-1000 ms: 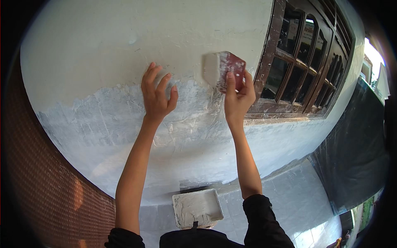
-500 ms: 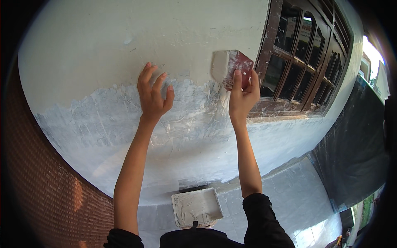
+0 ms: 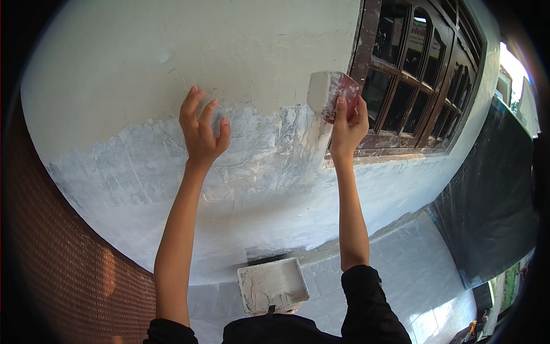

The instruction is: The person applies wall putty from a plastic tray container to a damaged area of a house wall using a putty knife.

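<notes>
My right hand (image 3: 350, 135) grips a dark red flat scraper (image 3: 346, 92) by its right side, thumb on the near face. Pale, wet putty coats the left part of its blade, which lies against or just off the wall beside the window frame. My left hand (image 3: 203, 126) is raised near the wall with fingers apart and curved, holding nothing. Behind both hands the wall (image 3: 246, 69) is covered in smooth beige putty above. A ragged edge separates it from the rough bluish-white surface below.
A brown wooden window (image 3: 409, 80) with dark panes fills the upper right. Down by my body sits a rectangular tray (image 3: 301, 281) of putty, above grey floor tiles (image 3: 326, 281). Woven brown matting (image 3: 74, 258) stands on the left; a dark sheet (image 3: 487, 195) hangs at right.
The scraper in my right hand has shifted slightly right, closer to the window frame. My left hand has drifted a little left and stays spread.
</notes>
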{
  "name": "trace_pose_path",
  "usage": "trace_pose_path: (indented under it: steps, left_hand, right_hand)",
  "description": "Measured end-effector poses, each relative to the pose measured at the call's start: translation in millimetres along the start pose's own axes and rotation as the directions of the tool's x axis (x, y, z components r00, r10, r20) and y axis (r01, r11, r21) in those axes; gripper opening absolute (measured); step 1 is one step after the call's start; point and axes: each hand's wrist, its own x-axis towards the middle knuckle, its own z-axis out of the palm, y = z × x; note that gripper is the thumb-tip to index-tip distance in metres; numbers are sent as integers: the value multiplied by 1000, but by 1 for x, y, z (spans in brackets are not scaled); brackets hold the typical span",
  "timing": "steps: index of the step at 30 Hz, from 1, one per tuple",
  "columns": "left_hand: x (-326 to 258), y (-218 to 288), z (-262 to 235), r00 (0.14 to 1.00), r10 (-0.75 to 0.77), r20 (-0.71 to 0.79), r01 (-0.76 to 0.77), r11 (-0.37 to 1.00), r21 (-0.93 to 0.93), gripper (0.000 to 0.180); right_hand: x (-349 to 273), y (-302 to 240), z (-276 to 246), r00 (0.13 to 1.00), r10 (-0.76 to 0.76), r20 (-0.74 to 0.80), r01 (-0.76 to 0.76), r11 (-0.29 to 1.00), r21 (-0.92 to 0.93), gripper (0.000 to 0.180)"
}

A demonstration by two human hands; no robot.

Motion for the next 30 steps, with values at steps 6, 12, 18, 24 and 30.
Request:
trace_pose_path:
  steps: [6,12,18,24,30]
  left_hand:
    - [3,4,-4,996,12,88,-13,1000,10,41]
    - [1,3,-3,997,3,71,-5,1000,17,42]
    - [1,3,-5,995,2,98,-5,999,32,43]
    - [1,3,-4,996,6,88,-7,1000,21,44]
    - [-1,0,-3,997,2,74,-1,1000,-13,43]
  right_hand:
    - [9,-17,-13,1000,11,2,-11,999,33,27]
    - [23,18,-26,998,-55,-26,53,996,-75,29]
    - [22,-2,-25,998,61,9,-61,997,41,26]
    - [34,2,-46,997,49,-58,-48,999,22,25]
    - [38,10,-43,997,42,57,-43,999,21,26]
